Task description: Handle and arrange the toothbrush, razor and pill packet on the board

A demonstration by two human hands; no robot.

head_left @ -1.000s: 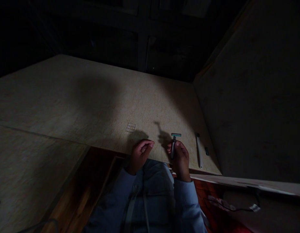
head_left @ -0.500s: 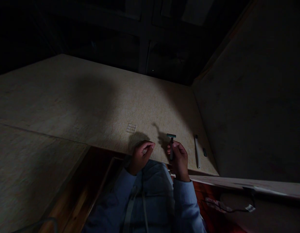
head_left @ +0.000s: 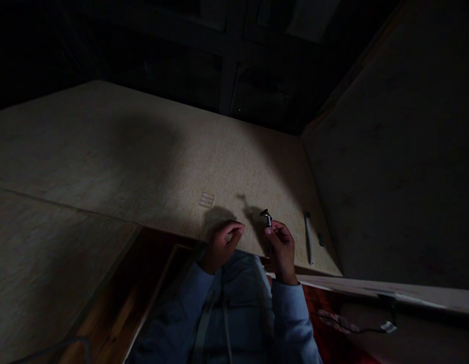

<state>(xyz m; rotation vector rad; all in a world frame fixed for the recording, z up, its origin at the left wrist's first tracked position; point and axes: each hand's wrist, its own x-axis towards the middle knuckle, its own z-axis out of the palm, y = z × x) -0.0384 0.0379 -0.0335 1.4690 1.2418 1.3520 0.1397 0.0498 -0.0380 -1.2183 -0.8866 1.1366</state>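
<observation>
In my right hand (head_left: 283, 247) is a razor (head_left: 267, 218), gripped upright by its handle between thumb and fingers. Its head points up and away and shows side-on. My left hand (head_left: 222, 245) hovers at the table's front edge, fingers curled and thumb meeting the fingertips in a pinch; whether something small is in it does not show. Just beyond it lies a small, clear, rectangular lined item (head_left: 207, 199) on the tabletop (head_left: 226, 156). Right of the razor rest a slim whitish stick (head_left: 309, 240) with a dark end and a small dark green piece (head_left: 321, 239).
A dark wall or panel (head_left: 401, 177) borders the table on the right. Dark window-like panes (head_left: 173, 71) stand behind it. Below right, a black cable (head_left: 359, 331) with a white tag runs over a reddish area. An open wooden space (head_left: 124, 308) shows below left.
My right hand has turned the razor, so its head has gone from a wide front view to a narrow side view. My left hand keeps its pose.
</observation>
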